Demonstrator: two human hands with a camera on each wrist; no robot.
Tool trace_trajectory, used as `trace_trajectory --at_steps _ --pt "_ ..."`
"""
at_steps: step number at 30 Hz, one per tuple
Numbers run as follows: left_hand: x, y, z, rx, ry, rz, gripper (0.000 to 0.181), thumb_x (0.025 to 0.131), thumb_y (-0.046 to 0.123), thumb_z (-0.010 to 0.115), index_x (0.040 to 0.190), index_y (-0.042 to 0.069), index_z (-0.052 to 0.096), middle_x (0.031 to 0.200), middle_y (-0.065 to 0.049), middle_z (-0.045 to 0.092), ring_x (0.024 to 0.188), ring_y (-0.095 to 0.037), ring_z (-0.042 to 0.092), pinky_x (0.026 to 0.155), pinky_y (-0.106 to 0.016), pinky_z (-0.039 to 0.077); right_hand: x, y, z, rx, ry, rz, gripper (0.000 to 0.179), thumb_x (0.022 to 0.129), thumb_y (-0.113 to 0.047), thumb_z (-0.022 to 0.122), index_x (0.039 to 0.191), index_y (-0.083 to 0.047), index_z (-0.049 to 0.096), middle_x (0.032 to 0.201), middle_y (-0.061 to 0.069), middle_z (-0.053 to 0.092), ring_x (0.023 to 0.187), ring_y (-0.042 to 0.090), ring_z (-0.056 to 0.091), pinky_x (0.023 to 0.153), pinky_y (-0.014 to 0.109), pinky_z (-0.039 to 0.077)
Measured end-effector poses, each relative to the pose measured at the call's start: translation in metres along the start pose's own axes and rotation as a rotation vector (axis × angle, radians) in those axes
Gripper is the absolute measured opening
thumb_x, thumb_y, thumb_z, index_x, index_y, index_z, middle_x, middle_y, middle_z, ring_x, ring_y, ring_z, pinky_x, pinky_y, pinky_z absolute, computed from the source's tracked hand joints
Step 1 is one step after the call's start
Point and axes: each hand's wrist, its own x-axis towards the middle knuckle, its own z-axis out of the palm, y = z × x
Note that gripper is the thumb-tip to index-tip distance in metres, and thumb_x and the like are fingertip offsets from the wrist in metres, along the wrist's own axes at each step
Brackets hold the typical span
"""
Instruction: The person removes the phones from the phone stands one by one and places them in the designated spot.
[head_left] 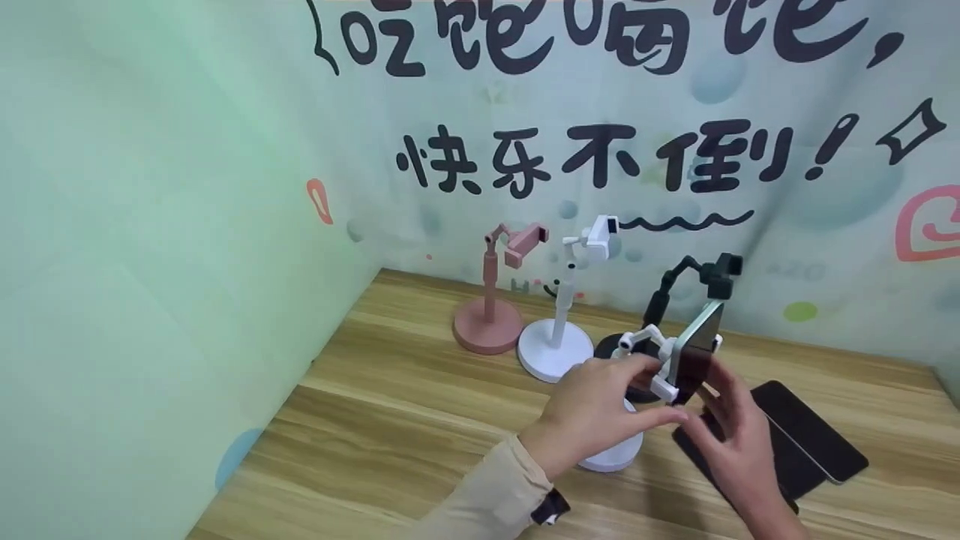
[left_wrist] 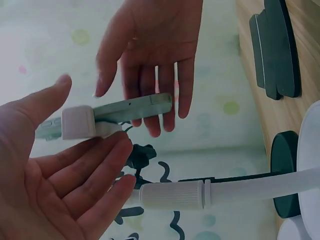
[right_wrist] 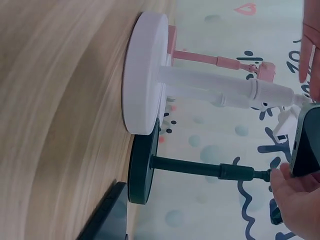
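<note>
A phone [head_left: 694,352] sits in the clamp [head_left: 663,388] of the nearest white phone stand, whose round base [head_left: 615,454] rests on the table. My left hand [head_left: 592,412] is at the clamp's near side; in the left wrist view its fairly straight fingers [left_wrist: 97,172] lie against the clamp's underside, with the thumb standing off. On the phone's other side is my right hand [head_left: 739,450]. Its extended fingers [left_wrist: 185,85] reach behind the phone's free end in the left wrist view. At the right wrist view's edge, its fingertips meet the phone's [right_wrist: 307,145] lower corner.
Behind stand a pink phone stand [head_left: 489,326], another white one [head_left: 555,352] and a black one [head_left: 656,307], close to the printed cloth backdrop [head_left: 487,247]. Flat dark devices [head_left: 817,431] lie overlapping at the right. A small black-and-white object [head_left: 551,508] shows by my left sleeve.
</note>
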Motion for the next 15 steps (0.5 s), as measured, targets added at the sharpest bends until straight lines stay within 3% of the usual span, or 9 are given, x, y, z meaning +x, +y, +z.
trace_trajectory --at_steps 3,9,15 --pt "-0.001 0.007 0.004 0.148 0.070 -0.003 0.047 0.089 0.063 0.062 0.117 0.025 0.067 0.098 0.013 0.075 0.080 0.002 0.066 0.066 -0.012 0.048 0.001 -0.001 0.003 -0.090 -0.002 -0.005 0.073 0.083 0.004 0.076 0.147 0.001 0.040 0.140 -0.004 0.052 0.124 -0.010 0.047 0.102 0.003 0.037" --pt "-0.002 0.016 0.012 0.436 0.239 0.061 0.039 0.094 0.059 0.058 0.094 0.021 0.067 0.067 0.010 0.065 0.053 -0.003 0.053 0.044 -0.018 0.040 0.004 -0.002 0.006 -0.178 0.034 -0.072 0.078 0.077 0.005 0.081 0.144 0.002 0.043 0.140 0.020 0.056 0.121 -0.018 0.043 0.100 0.000 0.034" --pt "-0.003 0.017 0.015 0.539 0.283 0.120 0.037 0.096 0.054 0.058 0.086 0.020 0.067 0.060 0.011 0.059 0.050 -0.002 0.052 0.043 -0.018 0.041 0.005 0.000 0.003 -0.286 0.063 -0.183 0.075 0.072 0.005 0.083 0.138 0.004 0.050 0.123 0.024 0.066 0.114 -0.023 0.046 0.094 -0.001 0.038"
